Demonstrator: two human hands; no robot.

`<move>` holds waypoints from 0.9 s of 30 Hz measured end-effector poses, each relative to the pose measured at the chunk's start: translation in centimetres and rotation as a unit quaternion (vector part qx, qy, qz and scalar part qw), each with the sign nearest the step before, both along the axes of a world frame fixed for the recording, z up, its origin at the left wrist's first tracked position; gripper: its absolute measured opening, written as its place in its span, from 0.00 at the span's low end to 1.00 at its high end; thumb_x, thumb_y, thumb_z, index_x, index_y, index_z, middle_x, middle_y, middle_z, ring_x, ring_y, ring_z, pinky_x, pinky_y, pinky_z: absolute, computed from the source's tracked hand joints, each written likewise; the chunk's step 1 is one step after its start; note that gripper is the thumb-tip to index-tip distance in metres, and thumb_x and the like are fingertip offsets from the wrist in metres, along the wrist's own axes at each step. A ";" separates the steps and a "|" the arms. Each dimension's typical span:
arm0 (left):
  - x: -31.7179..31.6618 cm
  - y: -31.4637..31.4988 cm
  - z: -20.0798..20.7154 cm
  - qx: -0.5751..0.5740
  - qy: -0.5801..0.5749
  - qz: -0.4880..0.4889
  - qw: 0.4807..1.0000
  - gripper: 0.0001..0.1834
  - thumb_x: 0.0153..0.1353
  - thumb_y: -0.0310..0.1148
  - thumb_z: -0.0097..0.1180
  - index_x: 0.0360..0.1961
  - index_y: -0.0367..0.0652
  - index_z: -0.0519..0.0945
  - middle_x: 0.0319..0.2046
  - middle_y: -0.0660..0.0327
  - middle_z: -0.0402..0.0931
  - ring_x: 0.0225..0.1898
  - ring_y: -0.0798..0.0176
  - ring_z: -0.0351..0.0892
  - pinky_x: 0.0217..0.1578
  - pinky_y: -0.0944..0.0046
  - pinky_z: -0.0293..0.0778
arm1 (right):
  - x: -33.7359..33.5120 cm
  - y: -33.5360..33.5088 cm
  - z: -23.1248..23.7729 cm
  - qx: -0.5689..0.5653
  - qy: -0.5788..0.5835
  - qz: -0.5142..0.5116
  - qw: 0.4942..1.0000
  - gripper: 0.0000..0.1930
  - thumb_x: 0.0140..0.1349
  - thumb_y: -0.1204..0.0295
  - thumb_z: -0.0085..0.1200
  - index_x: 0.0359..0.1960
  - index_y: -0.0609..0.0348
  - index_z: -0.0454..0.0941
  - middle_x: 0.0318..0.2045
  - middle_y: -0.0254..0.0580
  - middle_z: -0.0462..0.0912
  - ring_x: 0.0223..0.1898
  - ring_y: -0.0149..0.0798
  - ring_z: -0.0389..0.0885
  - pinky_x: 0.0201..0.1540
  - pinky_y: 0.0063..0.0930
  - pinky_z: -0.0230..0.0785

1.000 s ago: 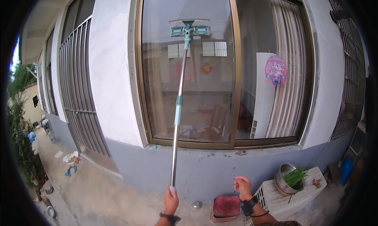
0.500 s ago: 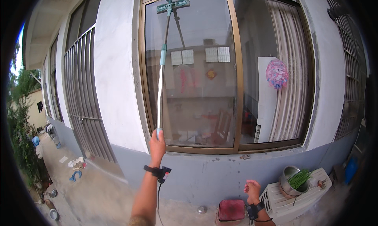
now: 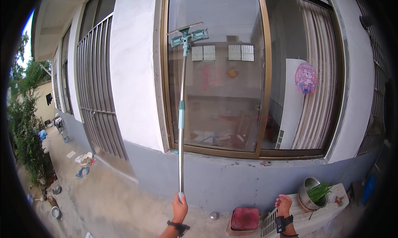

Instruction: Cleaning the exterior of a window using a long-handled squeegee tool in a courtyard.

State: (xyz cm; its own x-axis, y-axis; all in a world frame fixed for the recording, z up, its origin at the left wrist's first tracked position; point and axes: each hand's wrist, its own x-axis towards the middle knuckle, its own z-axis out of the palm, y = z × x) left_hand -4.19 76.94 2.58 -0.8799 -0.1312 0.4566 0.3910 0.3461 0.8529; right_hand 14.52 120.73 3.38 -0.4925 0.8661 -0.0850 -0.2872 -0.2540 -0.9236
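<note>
Fingers of the left hand are wrapped tight round the bottom end of one long pole, a metal shaft with a teal sleeve partway up and a teal cap at the grip. The pole rises almost straight up from the hand to one squeegee head, teal with a pale blade along its top edge, which lies tilted against the upper part of the left pane. The right hand hangs free low at the right, its fingers curled into a loose fist with nothing in them; each wrist carries one dark strap. The window has two panes in a bronze frame; behind the right pane hang a pale curtain and one round pink fan beside a white panel. Below the sill runs a grey wall. On the ground near the right hand sit one red stool, one small round metal thing just left of it, and one white crate bearing one steel bowl of green stalks. To the left, a barred grille covers the next opening, and scraps and two small dishes lie along the concrete yard, with bushes at the far edge.
</note>
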 end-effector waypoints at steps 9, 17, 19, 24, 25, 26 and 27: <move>-11.8 -5.9 12.3 0.016 0.068 0.009 0.997 0.17 0.69 0.40 0.46 0.42 0.33 0.75 0.27 0.40 0.76 0.32 0.35 0.77 0.32 0.47 0.70 | -1.2 -0.6 4.3 0.010 0.057 -0.006 0.998 0.07 0.57 0.77 0.47 0.36 0.56 0.75 0.20 0.36 0.75 0.14 0.30 0.69 0.16 0.24 0.64; -17.5 -9.2 35.4 0.057 0.063 -0.039 0.996 0.23 0.68 0.49 0.45 0.48 0.39 0.76 0.12 0.64 0.65 0.10 0.68 0.66 0.09 0.64 0.65 | 4.8 1.5 -1.0 0.007 0.057 -0.095 0.994 0.08 0.58 0.77 0.45 0.37 0.55 0.75 0.19 0.36 0.75 0.13 0.30 0.69 0.15 0.24 0.63; -17.6 -9.6 35.2 0.044 0.087 -0.004 0.995 0.23 0.68 0.50 0.45 0.48 0.40 0.76 0.11 0.65 0.64 0.09 0.69 0.65 0.09 0.65 0.65 | 6.1 2.4 -2.2 -0.001 0.049 -0.122 0.991 0.08 0.57 0.77 0.45 0.36 0.55 0.75 0.19 0.36 0.75 0.13 0.31 0.70 0.15 0.24 0.62; -14.4 -9.9 31.8 0.062 0.035 -0.105 0.992 0.22 0.69 0.50 0.44 0.49 0.41 0.73 0.10 0.65 0.63 0.08 0.70 0.64 0.08 0.67 0.62 | 6.7 1.4 -1.5 -0.031 0.029 -0.137 0.990 0.05 0.59 0.74 0.46 0.36 0.55 0.74 0.18 0.35 0.73 0.14 0.30 0.68 0.15 0.22 0.60; -13.6 -10.2 29.8 0.063 0.031 -0.112 0.991 0.22 0.70 0.50 0.43 0.49 0.41 0.72 0.10 0.66 0.64 0.07 0.71 0.64 0.08 0.68 0.61 | 6.2 1.2 -1.2 -0.029 0.043 -0.131 0.990 0.05 0.59 0.74 0.46 0.36 0.54 0.74 0.18 0.34 0.73 0.14 0.29 0.68 0.15 0.22 0.60; -12.9 -9.9 27.4 0.064 0.020 -0.114 0.991 0.21 0.70 0.49 0.43 0.49 0.41 0.72 0.10 0.65 0.64 0.07 0.71 0.64 0.07 0.69 0.61 | 5.8 0.7 -0.5 -0.025 0.047 -0.126 0.991 0.05 0.59 0.74 0.46 0.35 0.55 0.74 0.19 0.34 0.74 0.14 0.29 0.68 0.15 0.21 0.60; -12.0 -9.7 24.6 0.063 0.010 -0.114 0.991 0.21 0.70 0.49 0.43 0.48 0.41 0.72 0.10 0.65 0.64 0.07 0.71 0.65 0.07 0.69 0.61 | 5.3 0.7 -0.2 -0.028 0.047 -0.129 0.990 0.05 0.59 0.74 0.46 0.35 0.55 0.74 0.19 0.34 0.74 0.14 0.29 0.68 0.15 0.21 0.60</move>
State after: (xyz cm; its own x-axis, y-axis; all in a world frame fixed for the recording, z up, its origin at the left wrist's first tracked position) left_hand -16.19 67.26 27.17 -0.8844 0.0127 0.4666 0.4638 0.1376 0.8752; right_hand 19.84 121.39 3.20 -0.2626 0.9597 -0.1004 -0.4339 -0.2104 -0.8761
